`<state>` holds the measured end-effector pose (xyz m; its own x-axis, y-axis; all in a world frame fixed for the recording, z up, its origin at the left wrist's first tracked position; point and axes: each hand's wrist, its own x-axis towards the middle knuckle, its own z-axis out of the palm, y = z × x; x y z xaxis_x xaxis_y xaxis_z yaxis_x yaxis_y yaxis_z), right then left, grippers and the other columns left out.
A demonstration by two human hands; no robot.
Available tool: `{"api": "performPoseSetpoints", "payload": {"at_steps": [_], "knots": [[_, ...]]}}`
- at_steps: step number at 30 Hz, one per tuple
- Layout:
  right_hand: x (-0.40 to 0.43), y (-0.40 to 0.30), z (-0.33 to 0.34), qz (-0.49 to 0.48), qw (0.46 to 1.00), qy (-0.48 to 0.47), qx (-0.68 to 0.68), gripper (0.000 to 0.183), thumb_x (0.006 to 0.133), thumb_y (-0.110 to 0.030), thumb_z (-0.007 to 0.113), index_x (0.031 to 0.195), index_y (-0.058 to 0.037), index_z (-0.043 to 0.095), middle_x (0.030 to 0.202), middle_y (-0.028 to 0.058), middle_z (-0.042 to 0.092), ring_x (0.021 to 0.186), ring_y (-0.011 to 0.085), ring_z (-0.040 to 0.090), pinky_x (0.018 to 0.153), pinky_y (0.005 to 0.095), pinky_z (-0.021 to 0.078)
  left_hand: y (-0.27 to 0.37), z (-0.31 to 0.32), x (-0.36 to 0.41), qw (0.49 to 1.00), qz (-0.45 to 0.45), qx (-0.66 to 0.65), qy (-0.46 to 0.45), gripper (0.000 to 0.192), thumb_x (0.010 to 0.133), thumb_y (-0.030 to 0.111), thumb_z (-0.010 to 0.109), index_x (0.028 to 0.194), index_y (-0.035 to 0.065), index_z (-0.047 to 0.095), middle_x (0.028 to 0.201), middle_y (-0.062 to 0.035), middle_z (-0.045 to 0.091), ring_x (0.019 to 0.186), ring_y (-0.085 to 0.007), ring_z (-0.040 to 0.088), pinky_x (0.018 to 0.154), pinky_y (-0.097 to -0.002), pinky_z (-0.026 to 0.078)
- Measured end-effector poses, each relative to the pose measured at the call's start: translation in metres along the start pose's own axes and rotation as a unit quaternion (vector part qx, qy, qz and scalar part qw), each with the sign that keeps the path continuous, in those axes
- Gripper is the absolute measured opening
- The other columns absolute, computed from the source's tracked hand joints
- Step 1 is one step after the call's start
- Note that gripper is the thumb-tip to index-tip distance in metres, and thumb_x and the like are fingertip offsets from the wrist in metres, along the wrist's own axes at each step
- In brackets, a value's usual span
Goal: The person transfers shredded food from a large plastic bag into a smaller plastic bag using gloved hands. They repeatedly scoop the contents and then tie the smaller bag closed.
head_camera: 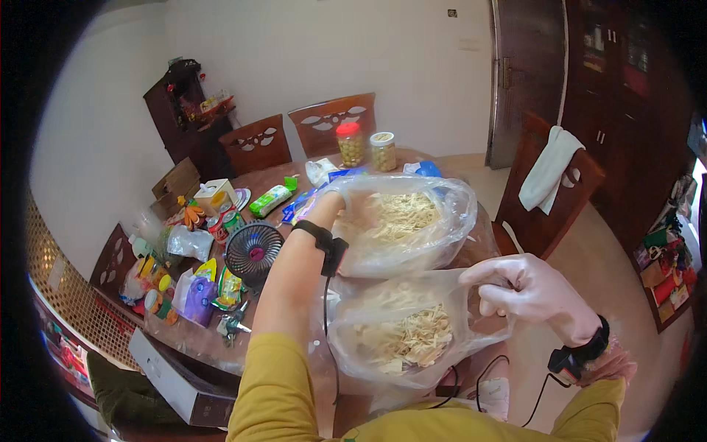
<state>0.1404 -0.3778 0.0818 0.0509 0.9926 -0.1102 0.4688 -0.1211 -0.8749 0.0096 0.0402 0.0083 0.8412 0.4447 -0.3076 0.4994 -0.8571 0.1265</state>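
Observation:
A large clear plastic bag [461, 221] lies open on the table, with pale dried shreds [406, 215] inside. My left hand [348, 203] reaches into its left side; the glove cuff shows, but the fingers are blurred behind the plastic. Closer to me, a second clear plastic bag [353, 353] holds pale, coarser strips [425, 334]. My right hand [522, 290], in a thin whitish glove, has fingers curled on the upper right edge of this nearer bag and pulls the plastic out to the right.
Left of the bags stand a small black fan [255, 251], drink cans [218, 227] and a purple tissue pack [196, 301]. Two jars [351, 146] are at the table's back. A white box [177, 381] sits at the near left; a chair with a towel [549, 168] stands right.

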Motion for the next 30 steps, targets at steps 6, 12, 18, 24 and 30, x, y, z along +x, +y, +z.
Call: {"api": "performPoseSetpoints", "payload": {"at_steps": [6,12,18,24,30], "knots": [[-0.002,0.003,-0.002,0.003,1.0,-0.006,0.007,0.031,0.095,-0.011,0.056,0.124,-0.0034,0.063,0.096,0.0052,0.072,0.08,0.0089,0.069,0.072,0.0261,0.0543,-0.008,0.002,0.013,0.999,-0.041,0.02,0.003,0.106,0.064,0.062,0.083,0.147,0.0115,0.043,0.144,-0.0175,0.051,0.13,-0.0339,0.05,0.107,-0.0426,0.042],[-0.008,0.007,-0.005,0.003,1.0,0.001,-0.001,0.032,0.095,-0.011,0.055,0.124,-0.0031,0.063,0.1,0.0058,0.072,0.083,0.0094,0.07,0.075,0.0259,0.0536,-0.012,0.002,0.016,0.997,-0.076,0.024,0.023,0.1,0.065,0.06,0.082,0.146,0.0132,0.046,0.143,-0.0152,0.053,0.126,-0.0325,0.053,0.104,-0.0421,0.045],[-0.009,0.012,-0.004,-0.015,1.0,0.012,0.004,0.034,0.093,-0.01,0.052,0.124,-0.0026,0.064,0.091,0.0063,0.072,0.082,0.0092,0.068,0.074,0.0252,0.0511,-0.03,0.007,0.023,0.993,-0.006,0.063,0.101,0.09,0.069,0.058,0.079,0.142,0.0146,0.051,0.139,-0.0138,0.057,0.122,-0.0308,0.057,0.101,-0.0407,0.048],[-0.008,0.015,-0.002,-0.033,0.999,0.017,-0.004,0.034,0.093,-0.01,0.053,0.124,-0.0027,0.064,0.086,0.005,0.071,0.079,0.0081,0.067,0.073,0.0251,0.0511,-0.003,-0.002,0.013,0.988,-0.015,-0.001,0.156,0.057,0.076,0.039,0.078,0.124,0.0112,0.064,0.12,-0.0145,0.067,0.105,-0.028,0.064,0.09,-0.0373,0.052],[-0.007,0.016,-0.003,-0.013,0.999,0.0,0.05,0.032,0.095,-0.01,0.054,0.124,-0.0033,0.064,0.086,0.003,0.071,0.079,0.0071,0.065,0.072,0.0245,0.0518,0.007,-0.009,0.006,0.971,-0.033,-0.124,0.204,0.053,0.078,0.031,0.077,0.127,0.0195,0.062,0.111,-0.0085,0.07,0.098,-0.0219,0.065,0.087,-0.0352,0.051]]}}
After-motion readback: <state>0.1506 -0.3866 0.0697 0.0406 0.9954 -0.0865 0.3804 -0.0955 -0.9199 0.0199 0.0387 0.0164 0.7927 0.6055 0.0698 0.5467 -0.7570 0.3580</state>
